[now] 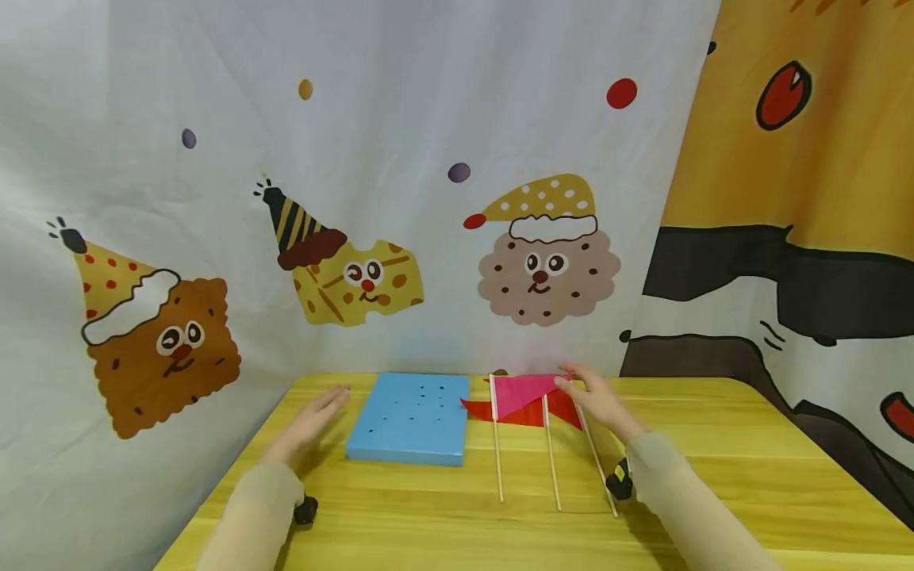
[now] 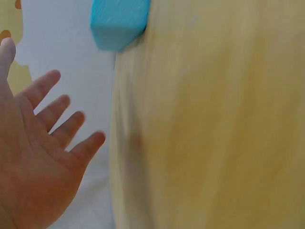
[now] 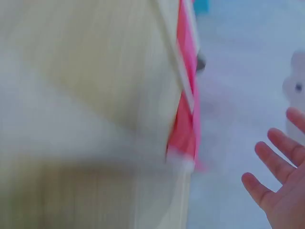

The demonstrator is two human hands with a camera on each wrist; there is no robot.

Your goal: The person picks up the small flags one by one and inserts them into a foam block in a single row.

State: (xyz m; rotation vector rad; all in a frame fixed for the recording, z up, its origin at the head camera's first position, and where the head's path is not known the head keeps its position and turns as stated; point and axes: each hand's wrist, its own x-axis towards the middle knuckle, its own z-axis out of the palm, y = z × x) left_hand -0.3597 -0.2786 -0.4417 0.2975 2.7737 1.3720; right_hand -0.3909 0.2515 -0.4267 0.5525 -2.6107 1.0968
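Note:
My left hand (image 1: pixel 314 420) hovers left of a blue board (image 1: pixel 408 434) dotted with small holes. In the left wrist view the fingers of this hand (image 2: pixel 43 138) are spread and hold nothing; a corner of the blue board (image 2: pixel 120 21) shows at the top. My right hand (image 1: pixel 598 400) is over the right end of several small flags, a pink flag (image 1: pixel 517 390) and red flags (image 1: pixel 528 412) on thin wooden sticks (image 1: pixel 551 460). The right wrist view has the right hand (image 3: pixel 286 176) with fingers spread, apart from the red and pink cloth (image 3: pixel 183 124).
Everything lies on a yellow wood-grain table (image 1: pixel 400 515). Behind it hangs a pale cloth (image 1: pixel 400 95) printed with cartoon cookies and cheese. The flag sticks point toward the table's near edge, and the flag cloths overlap one another.

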